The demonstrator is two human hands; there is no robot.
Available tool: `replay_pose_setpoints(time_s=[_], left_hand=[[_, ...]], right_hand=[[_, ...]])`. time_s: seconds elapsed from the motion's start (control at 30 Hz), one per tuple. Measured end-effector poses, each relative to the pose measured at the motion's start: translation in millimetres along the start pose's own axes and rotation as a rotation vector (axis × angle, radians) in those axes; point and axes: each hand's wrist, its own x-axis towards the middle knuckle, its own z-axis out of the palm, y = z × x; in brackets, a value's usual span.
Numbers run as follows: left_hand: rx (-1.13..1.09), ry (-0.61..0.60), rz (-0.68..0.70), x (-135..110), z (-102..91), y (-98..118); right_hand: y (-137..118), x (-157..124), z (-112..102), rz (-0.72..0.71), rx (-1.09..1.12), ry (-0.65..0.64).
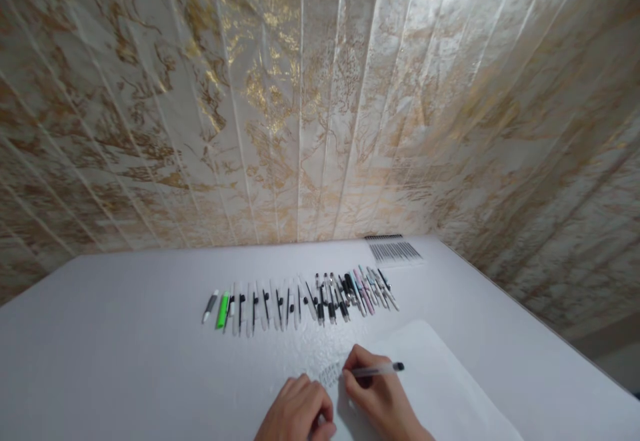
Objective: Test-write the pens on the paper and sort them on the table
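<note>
My right hand (379, 397) is closed round a clear pen (379, 369) with a black end, its tip down on a white sheet of paper (440, 387) where faint scribbles (331, 374) show. My left hand (297, 411) rests beside it on the sheet's left edge, fingers curled with nothing visible in them. Both hands are at the bottom middle of the view, on a white table (125, 361).
A long row of pens (300, 301) lies across the table beyond the hands, with a green marker (223, 309) near its left end. A flat pack of thin dark refills (395, 251) lies at the back right. Marbled gold wall panels (320, 94) rise behind.
</note>
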Motion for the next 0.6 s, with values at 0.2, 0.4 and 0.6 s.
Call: replay_pose_setpoints(time_s=[0.2,0.4,0.6], left_hand=[[0.016,-0.024,-0.025,1.3,-4.3,7.8],[0.027,-0.028,-0.021,0.9,-6.3,9.9],[0.007,0.027,0.016,-2.0,-4.0,7.0]], right_hand=[[-2.0,0.6,-1.4,-0.007,0.002,-0.01],[-4.9,0.1,-2.7,0.001,-0.008,-0.005],[-2.9,-1.5,-1.2,0.013,0.042,-0.01]])
